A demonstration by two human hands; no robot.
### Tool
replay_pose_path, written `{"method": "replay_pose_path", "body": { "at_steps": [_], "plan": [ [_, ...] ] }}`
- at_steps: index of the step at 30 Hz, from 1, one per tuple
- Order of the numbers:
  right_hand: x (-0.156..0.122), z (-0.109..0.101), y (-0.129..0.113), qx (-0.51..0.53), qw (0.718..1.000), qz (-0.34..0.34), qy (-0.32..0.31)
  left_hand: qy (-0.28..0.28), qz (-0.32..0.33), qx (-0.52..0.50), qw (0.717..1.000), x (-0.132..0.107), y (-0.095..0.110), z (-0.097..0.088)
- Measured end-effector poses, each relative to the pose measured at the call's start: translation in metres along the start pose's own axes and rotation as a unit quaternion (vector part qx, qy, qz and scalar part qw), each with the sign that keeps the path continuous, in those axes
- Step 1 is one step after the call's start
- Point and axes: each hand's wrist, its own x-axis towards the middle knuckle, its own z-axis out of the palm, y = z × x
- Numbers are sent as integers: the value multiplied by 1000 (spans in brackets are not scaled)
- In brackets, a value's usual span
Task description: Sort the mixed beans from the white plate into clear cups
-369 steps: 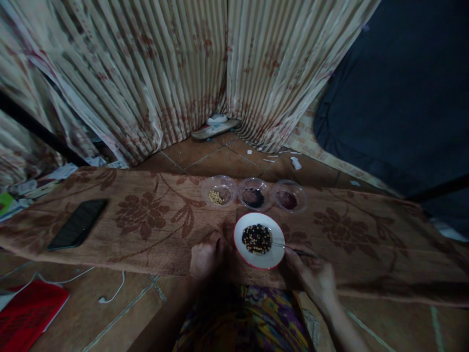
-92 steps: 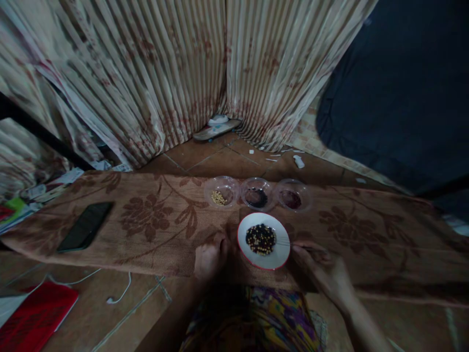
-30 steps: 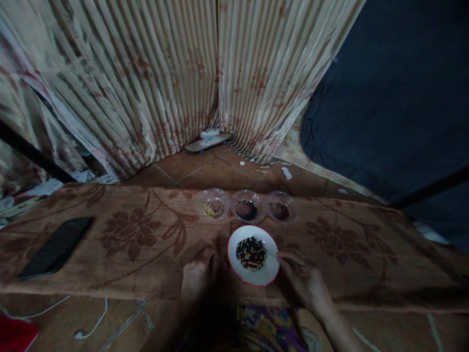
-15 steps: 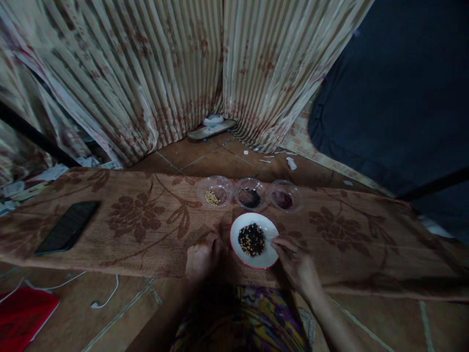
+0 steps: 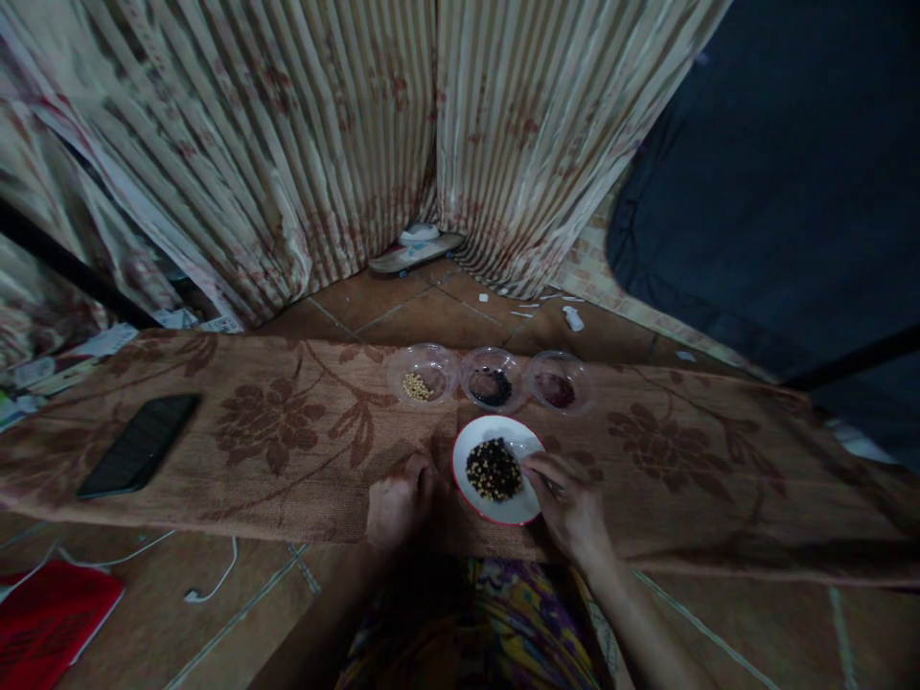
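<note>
A white plate with a red rim (image 5: pixel 466 484) stands on the brown cloth, a heap of mixed dark and pale beans (image 5: pixel 494 470) on it. Over the plate's right side is my right hand (image 5: pixel 569 503), fingers pinched together. A faint, pale thing shows at the fingertips, too dim to name. My left hand (image 5: pixel 398 503) rests on the cloth left of the plate, curled into a fist with nothing visible in it. Behind the plate three clear bowls stand in a row: one with pale beans (image 5: pixel 417 386), one with black beans (image 5: pixel 494 385), one with dark red beans (image 5: pixel 559 390).
A dark phone (image 5: pixel 140 446) lies on the left of the cloth-covered table (image 5: pixel 345 517). Striped curtains (image 5: pixel 345 125) hang behind, with a skateboard (image 5: pixel 409 257) on the floor at their foot. A white cable (image 5: pixel 216 585) and a red bag-like item (image 5: pixel 54 623) are at the lower left.
My right hand has shifted slightly left over the plate, its fingertips closer to the beans. The left hand stays in its fist. The view has shifted slightly.
</note>
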Motion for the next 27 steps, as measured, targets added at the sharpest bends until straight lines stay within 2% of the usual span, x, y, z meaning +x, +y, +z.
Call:
{"method": "replay_pose_path", "body": {
  "at_steps": [3, 6, 8, 11, 13, 15, 18, 21, 23, 27],
  "plan": [
    [-3, 5, -20, 25, 998, -49, -43, 6, 1, -3, 1000, 0, 0, 0],
    [-9, -3, -31, 54, 992, -85, -70, 3, -2, 0, 1000, -1, 1, -1],
    [-11, -12, -26, 55, 993, -83, -55, -4, -5, 4, 1000, -1, 2, -2],
    [-10, -21, -7, 22, 999, -35, 0, -10, -5, 5, 1000, -1, 2, -4],
    [-10, -21, 2, -4, 1000, -8, 13, -14, -6, 5, 1000, 0, 3, -4],
    [-12, -17, -1, -11, 1000, -13, -7, -18, -10, 8, 1000, 0, 3, -4],
    [-19, -11, -21, 14, 997, -54, -57, -20, -13, 10, 1000, 0, 3, -4],
    [-24, -11, -38, 43, 993, -80, -71, -13, -6, 6, 1000, 0, 2, -4],
    [-23, -16, -37, 43, 994, -81, -52, -13, -4, 9, 1000, 0, 2, -4],
    [-21, -26, -16, -11, 998, -53, -9, -14, -12, 17, 1000, 0, 2, -2]
  ]
}}
